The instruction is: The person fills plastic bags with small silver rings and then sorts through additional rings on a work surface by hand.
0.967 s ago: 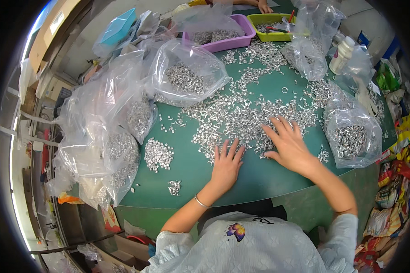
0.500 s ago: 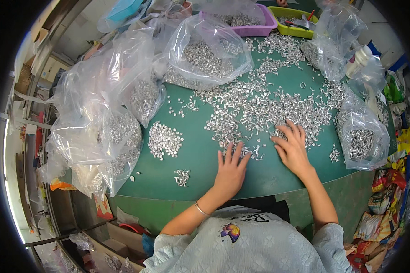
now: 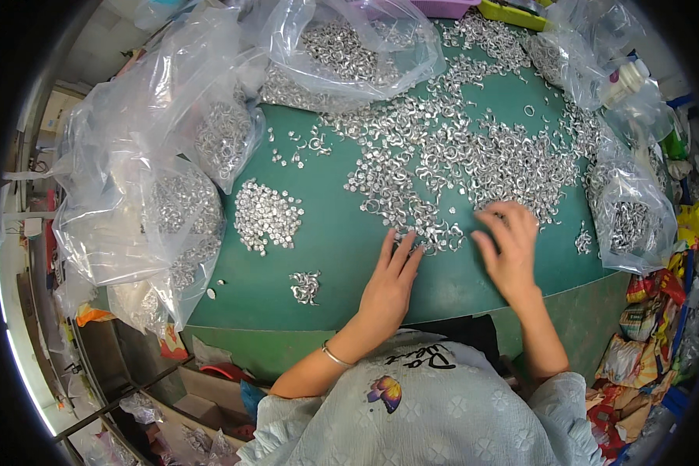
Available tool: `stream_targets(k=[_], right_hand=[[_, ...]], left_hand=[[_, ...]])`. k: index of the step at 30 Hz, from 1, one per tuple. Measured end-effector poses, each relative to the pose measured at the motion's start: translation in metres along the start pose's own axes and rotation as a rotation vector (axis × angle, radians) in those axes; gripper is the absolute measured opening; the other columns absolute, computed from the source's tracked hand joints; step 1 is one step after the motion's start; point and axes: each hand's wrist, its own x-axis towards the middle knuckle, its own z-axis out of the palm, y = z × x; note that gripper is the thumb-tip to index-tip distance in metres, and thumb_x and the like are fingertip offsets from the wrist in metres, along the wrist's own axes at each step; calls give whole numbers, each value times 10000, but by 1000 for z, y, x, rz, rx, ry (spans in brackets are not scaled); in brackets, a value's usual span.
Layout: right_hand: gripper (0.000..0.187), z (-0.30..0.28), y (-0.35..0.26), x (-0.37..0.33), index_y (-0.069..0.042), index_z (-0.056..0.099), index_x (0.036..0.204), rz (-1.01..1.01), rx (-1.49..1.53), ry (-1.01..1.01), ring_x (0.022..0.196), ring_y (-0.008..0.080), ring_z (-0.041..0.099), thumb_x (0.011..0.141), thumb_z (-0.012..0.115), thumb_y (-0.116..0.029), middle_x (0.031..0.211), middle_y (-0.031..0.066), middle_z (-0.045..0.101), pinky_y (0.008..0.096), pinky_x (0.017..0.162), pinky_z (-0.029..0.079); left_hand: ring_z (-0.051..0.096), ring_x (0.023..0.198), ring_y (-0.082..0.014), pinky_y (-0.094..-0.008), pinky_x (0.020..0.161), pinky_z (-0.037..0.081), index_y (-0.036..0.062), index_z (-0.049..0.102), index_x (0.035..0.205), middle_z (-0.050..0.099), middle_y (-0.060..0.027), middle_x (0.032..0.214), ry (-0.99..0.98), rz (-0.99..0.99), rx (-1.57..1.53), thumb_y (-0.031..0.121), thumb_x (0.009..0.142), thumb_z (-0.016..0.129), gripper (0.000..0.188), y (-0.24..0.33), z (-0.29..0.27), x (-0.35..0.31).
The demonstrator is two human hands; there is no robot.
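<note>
Many small silvery curved metal pieces (image 3: 512, 167) lie spread in a wide heap over the green tabletop (image 3: 334, 264). My left hand (image 3: 387, 293) lies with stretched fingers, the tips touching the heap's near edge. To its right, my right hand (image 3: 512, 252) is bent over the near border of the heap, thumb and fingers apart; nothing shows between them, though the fingertips partly hide the pieces beneath. Left of the hands sit a pile of small round metal pieces (image 3: 266, 217) and a little clump of curved pieces (image 3: 304, 287).
Clear plastic bags of metal parts stand at the left (image 3: 182, 225), the back (image 3: 349, 54) and the right (image 3: 633, 225). A purple basket (image 3: 443, 8) and a yellow-green basket (image 3: 512, 15) edge the far side. A tiny clump (image 3: 583, 239) lies near the right bag.
The view has tipped nearer, so the table's contents sit higher in the picture. My left fingers have drawn closer together, and my right fingers have curled more.
</note>
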Motion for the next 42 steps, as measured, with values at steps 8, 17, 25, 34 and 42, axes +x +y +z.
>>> stream_targets(k=[8,17,25,34,42], right_hand=[[326,3,10,-17,-62,617,1075,14,-157,10,1027,293,516,756,683,-65,1050,81,577,438,895,350],[402,22,-20,5,-47,576,1164,-81,-57,-184,1087,285,472,780,674,-115,1150,84,526,433,929,348],[356,18,-8,12,-13,559,1107,-224,89,-66,1002,297,517,769,657,-67,1093,142,508,414,884,419],[370,-96,43,-13,-24,607,1086,51,103,605,940,231,549,730,702,8,1058,121,505,312,778,483],[203,-270,297,-67,17,629,941,611,282,1262,538,63,514,846,707,-144,718,13,608,229,454,417]], left_hand=[[442,1170,-329,-438,925,363,49,558,1197,464,-132,1267,89,-39,65,54,780,683,436,22,-4,22],[472,1082,-310,-417,877,362,71,566,1152,491,-114,1193,134,-73,88,55,777,674,391,9,4,22],[246,1371,-422,-587,1080,209,59,469,1332,303,-179,1484,-12,-14,223,110,852,621,506,10,1,46],[181,1378,-473,-639,1075,148,22,420,1363,254,-230,1493,-63,5,200,211,848,640,592,15,9,46],[173,1375,-486,-641,1080,119,5,435,1345,258,-238,1486,-20,-6,265,228,823,656,609,1,18,38]])
